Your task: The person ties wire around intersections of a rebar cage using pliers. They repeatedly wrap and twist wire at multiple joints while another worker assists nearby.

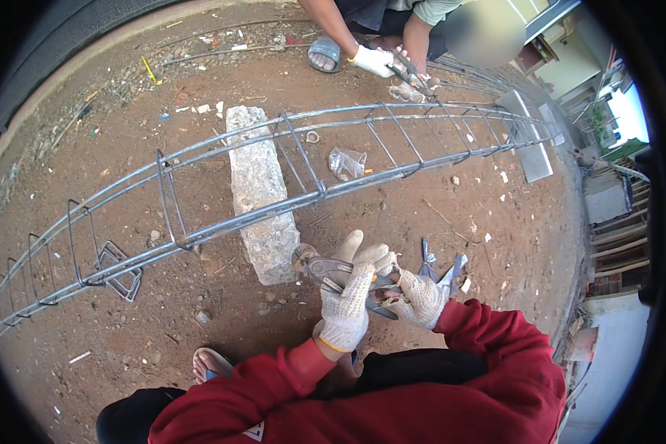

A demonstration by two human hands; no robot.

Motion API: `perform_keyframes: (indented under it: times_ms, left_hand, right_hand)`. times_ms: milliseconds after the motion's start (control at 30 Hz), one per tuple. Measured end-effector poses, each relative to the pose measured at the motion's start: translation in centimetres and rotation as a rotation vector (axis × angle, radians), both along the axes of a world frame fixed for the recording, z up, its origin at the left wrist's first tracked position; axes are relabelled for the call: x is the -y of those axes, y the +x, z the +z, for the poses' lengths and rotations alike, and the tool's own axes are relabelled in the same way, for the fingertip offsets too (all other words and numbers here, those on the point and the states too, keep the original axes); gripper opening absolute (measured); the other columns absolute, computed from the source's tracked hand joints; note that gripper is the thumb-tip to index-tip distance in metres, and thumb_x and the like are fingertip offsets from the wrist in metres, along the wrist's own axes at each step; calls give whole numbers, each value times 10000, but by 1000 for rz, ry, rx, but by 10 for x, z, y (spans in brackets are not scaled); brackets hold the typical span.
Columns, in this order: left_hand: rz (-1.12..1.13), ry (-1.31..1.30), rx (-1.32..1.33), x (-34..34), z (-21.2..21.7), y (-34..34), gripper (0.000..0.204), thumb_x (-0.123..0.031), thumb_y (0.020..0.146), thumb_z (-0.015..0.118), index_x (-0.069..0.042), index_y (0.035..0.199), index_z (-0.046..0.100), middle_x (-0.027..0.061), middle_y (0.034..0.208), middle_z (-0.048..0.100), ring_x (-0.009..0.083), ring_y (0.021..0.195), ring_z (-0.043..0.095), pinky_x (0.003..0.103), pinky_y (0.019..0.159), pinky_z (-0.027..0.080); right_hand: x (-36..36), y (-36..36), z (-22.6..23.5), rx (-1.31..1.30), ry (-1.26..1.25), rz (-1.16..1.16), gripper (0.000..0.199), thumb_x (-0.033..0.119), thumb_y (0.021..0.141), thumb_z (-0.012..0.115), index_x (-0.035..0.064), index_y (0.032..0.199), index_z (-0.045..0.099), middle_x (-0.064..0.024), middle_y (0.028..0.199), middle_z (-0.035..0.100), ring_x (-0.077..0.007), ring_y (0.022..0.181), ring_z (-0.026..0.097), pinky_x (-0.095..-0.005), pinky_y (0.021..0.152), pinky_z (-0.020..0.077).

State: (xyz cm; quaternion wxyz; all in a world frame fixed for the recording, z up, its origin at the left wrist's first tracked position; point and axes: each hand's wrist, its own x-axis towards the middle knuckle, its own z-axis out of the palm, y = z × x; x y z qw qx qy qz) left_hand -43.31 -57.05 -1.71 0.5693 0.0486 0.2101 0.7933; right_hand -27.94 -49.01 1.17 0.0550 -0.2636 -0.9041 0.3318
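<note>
Your left hand (345, 305), in a dotted white work glove, rose from the red sleeve with the wrist bent upward and the fingers wrapped around the handles of the pincers (324, 268). The tool's head pointed to your left, just beside the lower end of the concrete block (260, 194). Your right hand (420, 297), gloved the same way, came in from the right with the forearm folded close to your body; its fingers were curled shut against the tool's handle ends, touching your left hand, though whether it pinched anything else I cannot tell. Both hands hovered low over the red dirt, just in front of the long rebar cage (288, 174), which lay across the concrete block. Across the cage, another person's gloved hand (371, 59) held a second tool at the far bars.
</note>
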Motion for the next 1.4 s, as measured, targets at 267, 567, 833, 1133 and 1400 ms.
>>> perform_keyframes:
  times_ms: [267, 567, 833, 1133, 1400]
  left_hand:
    - [135, -694, -676, 53, -14, -17, 313, -125, 975, 575, 6, 1257, 542, 104, 1117, 652, 118, 973, 611, 272, 816, 506]
    - [389, -1083, -514, 105, -80, -68, 196, -185, 987, 559, -38, 1112, 590, 72, 912, 686, 145, 780, 653, 289, 705, 537]
    - [603, -936, -131, 121, -109, -122, 162, -251, 979, 576, -91, 1000, 594, 39, 819, 678, 147, 661, 647, 291, 579, 554]
    - [600, -1163, -525, 145, -167, -120, 302, -322, 1008, 492, -64, 1084, 628, 56, 882, 685, 120, 639, 566, 278, 572, 490]
    - [505, -1003, 146, 136, -116, -141, 386, -391, 1007, 470, -35, 1087, 594, 99, 969, 648, 262, 887, 627, 445, 888, 514]
  right_hand:
    - [-6, -40, -109, -65, -359, 92, 452, 389, 879, 634, 46, 1163, 555, -197, 812, 659, -382, 704, 668, -463, 604, 526]
    - [51, -133, -154, -237, -537, 270, 448, 286, 896, 653, 39, 1243, 515, -134, 896, 645, -300, 735, 660, -425, 661, 525]
    - [63, -133, -163, 200, -1374, 50, 472, 411, 989, 522, 54, 1295, 478, -101, 822, 634, -141, 562, 597, -256, 449, 487]
    - [38, -131, -136, 2, -1696, 234, 410, 290, 1035, 445, -9, 1298, 544, -3, 766, 556, -66, 570, 469, -235, 518, 403]
    - [67, -139, -151, 27, -1151, 443, 316, 265, 996, 506, 42, 1200, 601, -20, 907, 629, -115, 756, 572, -293, 679, 476]
